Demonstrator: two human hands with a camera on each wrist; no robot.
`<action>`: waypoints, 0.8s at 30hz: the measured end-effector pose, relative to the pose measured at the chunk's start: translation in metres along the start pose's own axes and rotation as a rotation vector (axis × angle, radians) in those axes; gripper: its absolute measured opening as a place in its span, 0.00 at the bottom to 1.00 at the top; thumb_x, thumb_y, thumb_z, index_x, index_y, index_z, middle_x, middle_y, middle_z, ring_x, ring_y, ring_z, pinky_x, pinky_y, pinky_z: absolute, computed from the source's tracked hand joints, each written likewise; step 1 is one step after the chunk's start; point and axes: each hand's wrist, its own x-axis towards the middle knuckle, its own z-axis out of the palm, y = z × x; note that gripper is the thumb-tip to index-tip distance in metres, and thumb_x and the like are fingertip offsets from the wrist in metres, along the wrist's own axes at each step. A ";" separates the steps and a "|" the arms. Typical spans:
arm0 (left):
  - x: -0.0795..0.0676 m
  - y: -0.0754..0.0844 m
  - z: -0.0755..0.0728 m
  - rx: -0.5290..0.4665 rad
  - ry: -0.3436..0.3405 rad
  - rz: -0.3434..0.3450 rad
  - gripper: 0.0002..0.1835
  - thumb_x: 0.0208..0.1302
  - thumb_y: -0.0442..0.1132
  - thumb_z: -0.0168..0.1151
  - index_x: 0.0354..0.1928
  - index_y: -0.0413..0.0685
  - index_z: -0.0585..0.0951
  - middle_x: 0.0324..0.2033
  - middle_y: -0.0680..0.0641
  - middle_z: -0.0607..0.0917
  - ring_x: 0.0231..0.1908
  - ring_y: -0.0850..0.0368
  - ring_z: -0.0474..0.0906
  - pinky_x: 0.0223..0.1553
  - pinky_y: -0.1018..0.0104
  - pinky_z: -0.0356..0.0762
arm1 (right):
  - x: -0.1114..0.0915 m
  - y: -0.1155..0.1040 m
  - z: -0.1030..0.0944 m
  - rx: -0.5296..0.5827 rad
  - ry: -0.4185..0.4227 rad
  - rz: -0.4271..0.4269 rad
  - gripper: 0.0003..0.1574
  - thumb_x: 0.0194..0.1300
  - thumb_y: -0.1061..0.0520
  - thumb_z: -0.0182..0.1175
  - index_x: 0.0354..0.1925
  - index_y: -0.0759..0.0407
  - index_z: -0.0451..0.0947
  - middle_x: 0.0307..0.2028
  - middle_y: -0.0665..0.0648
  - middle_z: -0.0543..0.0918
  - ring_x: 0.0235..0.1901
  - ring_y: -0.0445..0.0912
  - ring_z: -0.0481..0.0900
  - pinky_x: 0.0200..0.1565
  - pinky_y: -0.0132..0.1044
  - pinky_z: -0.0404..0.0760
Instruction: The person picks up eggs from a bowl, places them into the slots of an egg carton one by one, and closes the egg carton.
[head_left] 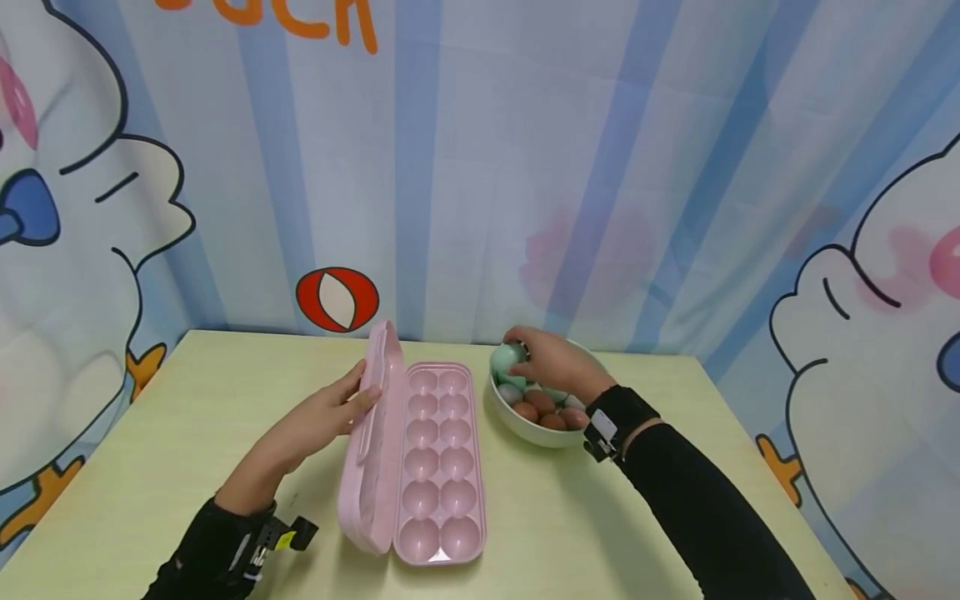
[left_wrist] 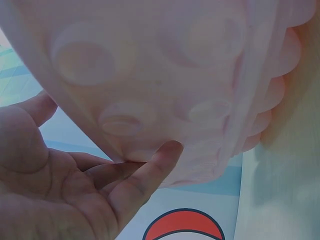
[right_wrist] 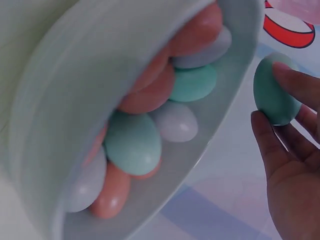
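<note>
A pink plastic egg box (head_left: 440,467) lies hinged open on the table, its two rows of round hollows bare. Its lid (head_left: 365,467) stands raised on the left side, and my left hand (head_left: 318,421) grips that lid by its edge, fingers and thumb on either side in the left wrist view. To the right, a pale bowl (head_left: 525,432) holds several brown, whitish and green eggs. Over the bowl's far left rim, my right hand (head_left: 558,362) pinches a green egg (right_wrist: 270,95) between thumb and fingers.
The pale yellow table (head_left: 577,533) reaches back to a blue-striped cloth backdrop (head_left: 480,167) printed with white cartoon figures. The bowl stands near the table's back edge, just right of the egg box.
</note>
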 end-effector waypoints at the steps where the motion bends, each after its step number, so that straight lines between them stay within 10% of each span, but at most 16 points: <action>1: 0.000 0.000 0.000 0.001 0.001 0.001 0.44 0.74 0.58 0.49 0.78 0.47 0.40 0.75 0.38 0.46 0.69 0.37 0.55 0.59 0.43 0.71 | 0.002 -0.003 0.000 0.008 0.006 -0.018 0.30 0.67 0.52 0.64 0.65 0.52 0.70 0.55 0.54 0.78 0.51 0.47 0.77 0.49 0.43 0.77; 24: -0.003 0.001 0.003 -0.017 0.002 0.015 0.37 0.78 0.51 0.43 0.78 0.47 0.41 0.76 0.39 0.46 0.69 0.39 0.57 0.57 0.47 0.74 | 0.055 -0.080 0.039 -0.003 0.080 -0.051 0.28 0.61 0.55 0.69 0.58 0.60 0.76 0.50 0.58 0.82 0.47 0.51 0.79 0.49 0.42 0.78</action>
